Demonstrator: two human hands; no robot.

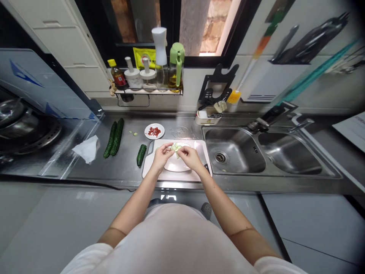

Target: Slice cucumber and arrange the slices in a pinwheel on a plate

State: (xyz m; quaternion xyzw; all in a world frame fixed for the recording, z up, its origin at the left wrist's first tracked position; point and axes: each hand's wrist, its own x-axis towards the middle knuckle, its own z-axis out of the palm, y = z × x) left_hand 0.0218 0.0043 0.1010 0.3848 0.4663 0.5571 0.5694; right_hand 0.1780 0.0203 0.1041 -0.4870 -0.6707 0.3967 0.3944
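Observation:
Both hands meet over a white plate (pixel 178 166) that rests on a pale cutting board (pixel 148 171). Thin light-green cucumber slices (pixel 177 147) are between them. My left hand (pixel 163 155) is closed at the left side of the slices, thumb and fingers pinching. From the right, my right hand (pixel 189 156) pinches the slices' edge the same way. A cut piece of cucumber (pixel 141 155) lies just left of the board. Behind the board is a small white dish (pixel 155 136) of chopped red pieces.
Two whole cucumbers (pixel 113 137) and a crumpled white cloth or tissue (pixel 88 149) lie on the steel counter at left. A double sink (pixel 236 150) is at right. Above, a rack (pixel 148 91) holds bottles and jars. A pot (pixel 21 118) stands at far left.

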